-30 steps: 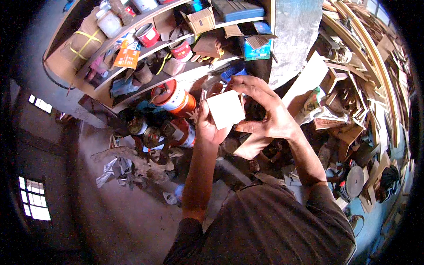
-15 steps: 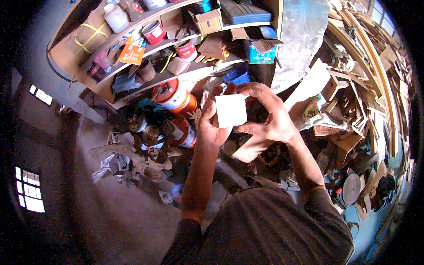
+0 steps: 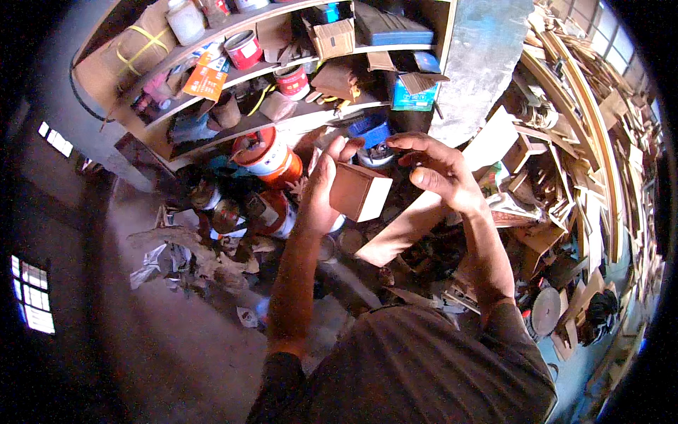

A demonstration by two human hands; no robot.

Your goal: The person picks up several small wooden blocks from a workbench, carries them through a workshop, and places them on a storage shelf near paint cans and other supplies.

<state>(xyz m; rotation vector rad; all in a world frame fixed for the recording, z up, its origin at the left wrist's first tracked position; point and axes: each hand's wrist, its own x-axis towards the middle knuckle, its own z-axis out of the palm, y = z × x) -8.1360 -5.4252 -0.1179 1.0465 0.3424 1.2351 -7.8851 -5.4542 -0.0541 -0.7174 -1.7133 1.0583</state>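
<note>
My left hand [image 3: 322, 192] grips a small box-shaped wooden piece [image 3: 359, 191], tilted, with a brown side and a pale, brightly lit end showing. Part of the fingers is hidden behind it. My right hand [image 3: 448, 173] hovers to the right of the piece, apart from it, its fingers curved and spread with nothing between them. Below and beyond the right hand, a long pale board [image 3: 402, 230] slants across the clutter. A blue tub [image 3: 370, 131] stands just beyond the gap between the hands.
Ahead is a shelf unit [image 3: 332, 55] with paint cans, boxes and a blue case [image 3: 393, 27]. An orange and white bucket [image 3: 267, 157] stands beneath it. Wood offcuts [image 3: 621, 113] are heaped on the right, near a round disc [image 3: 546, 311]. Crumpled scraps [image 3: 169, 261] lie at left.
The wooden piece has turned in my left hand, so its brown side now shows beside the pale end. My right hand has drawn away from it to the right and opened.
</note>
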